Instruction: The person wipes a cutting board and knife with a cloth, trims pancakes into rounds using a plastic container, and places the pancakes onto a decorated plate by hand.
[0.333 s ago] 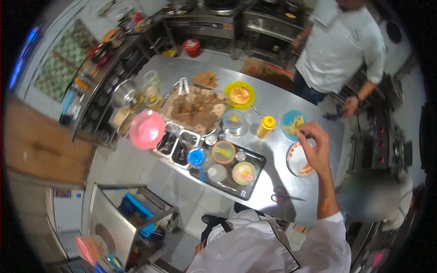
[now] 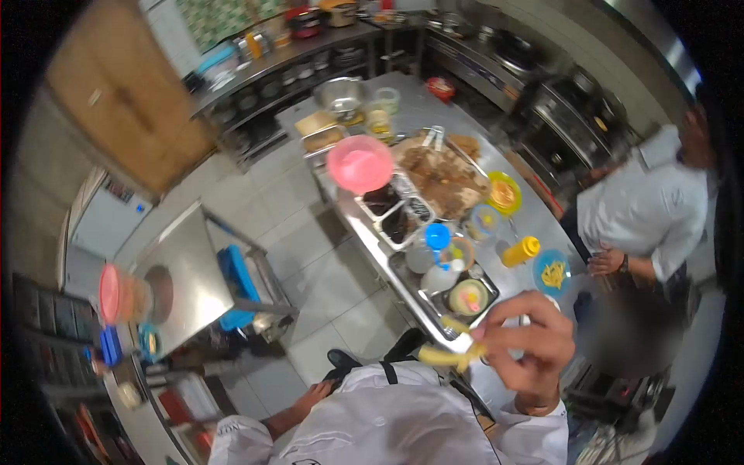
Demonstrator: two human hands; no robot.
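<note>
R hand (image 2: 540, 339) pinches yellow strips (image 2: 448, 357) betw. thumb & fingers, up in front of chest; sim. strips (image 2: 553, 274) on blue plate (image 2: 552, 256), metal table (image 2: 403, 87). L hand (image 2: 311, 395) nr waist, fingers too blurry to tell.

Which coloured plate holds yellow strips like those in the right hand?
The blue plate, beside the yellow bottle; the yellow plate holds something round and orange-brown instead.

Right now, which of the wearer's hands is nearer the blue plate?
Right. The right hand, pinching yellow strips, is raised this side of the blue plate; the left hand is beside the body, farther away.
</note>
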